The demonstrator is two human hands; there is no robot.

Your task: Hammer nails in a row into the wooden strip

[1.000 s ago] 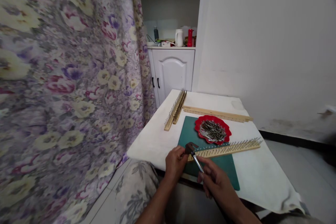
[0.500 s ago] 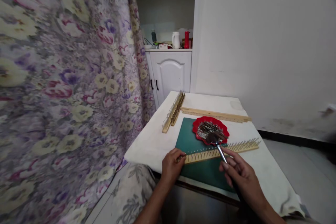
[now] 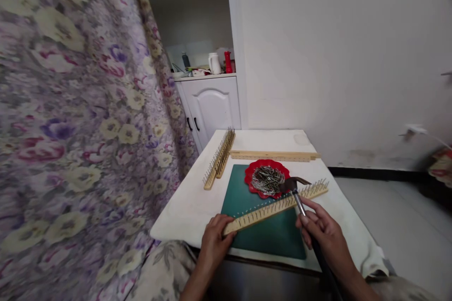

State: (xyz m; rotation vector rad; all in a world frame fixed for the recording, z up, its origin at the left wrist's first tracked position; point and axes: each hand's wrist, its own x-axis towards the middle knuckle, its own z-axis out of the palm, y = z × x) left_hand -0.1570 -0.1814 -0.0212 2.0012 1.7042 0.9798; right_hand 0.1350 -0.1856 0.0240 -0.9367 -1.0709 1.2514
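Observation:
My left hand (image 3: pixel 216 240) grips the near left end of a wooden strip (image 3: pixel 259 215) studded with rows of upright nails. The strip lies slanted over a green mat (image 3: pixel 270 240), its far right end reaching past the mat. In my right hand (image 3: pixel 323 230) is a claw hammer (image 3: pixel 298 202), fingers closed around its shaft, its dark head raised above the strip. Just behind the strip, a red scalloped dish (image 3: pixel 251 165) holds a heap of loose nails (image 3: pixel 267 179), beside the hammer head.
Two nail-studded strips (image 3: pixel 219 157) lie at the table's back left. Bare wooden strips (image 3: pixel 275 155) run across the back. A white cloth (image 3: pixel 187 209) covers the table. A floral curtain (image 3: pixel 88 150) hangs at left, with a white cabinet (image 3: pixel 215 108) and a wall behind.
The view has turned right, so things appear further left. The strip's left end has come nearer to me, tilting it more steeply. The hammer stays in my right hand.

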